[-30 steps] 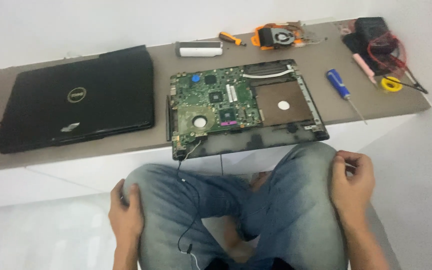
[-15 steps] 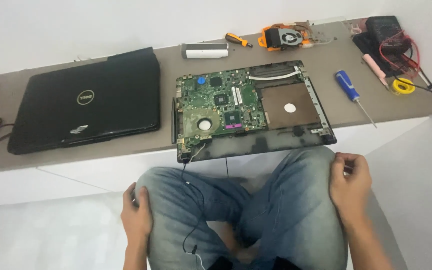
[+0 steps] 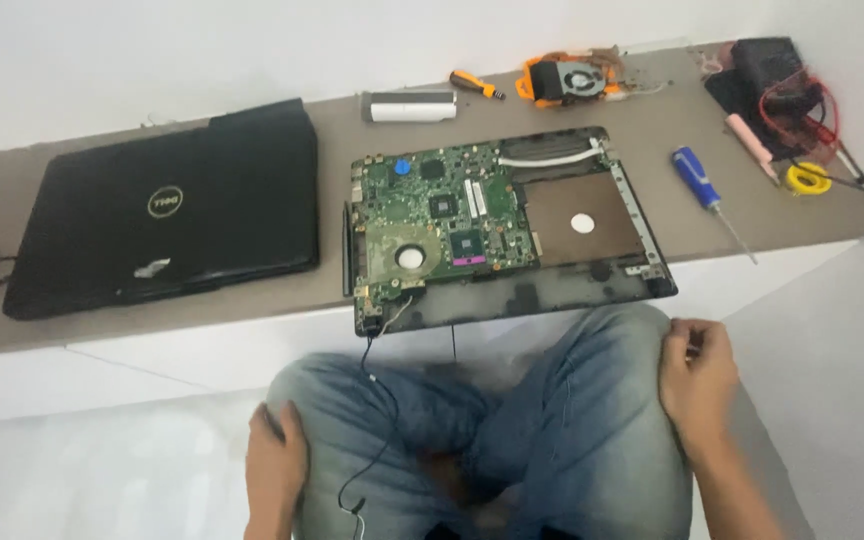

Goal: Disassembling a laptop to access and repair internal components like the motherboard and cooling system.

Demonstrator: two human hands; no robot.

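Low brown surface (image 3: 202,310) against white wall: opened black laptop base with bare green circuit board (image 3: 497,225) overhangs near edge, likely stiff, fragile, best gripped by plastic rim; left hand (image 3: 274,470) and right hand (image 3: 697,375) rest on jeans-clad knees, fingers loosely curled, empty.

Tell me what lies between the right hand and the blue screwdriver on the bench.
Nothing visible does. The right hand rests on the knee below the bench edge; the blue screwdriver lies alone on bare bench to the right of the open laptop base.
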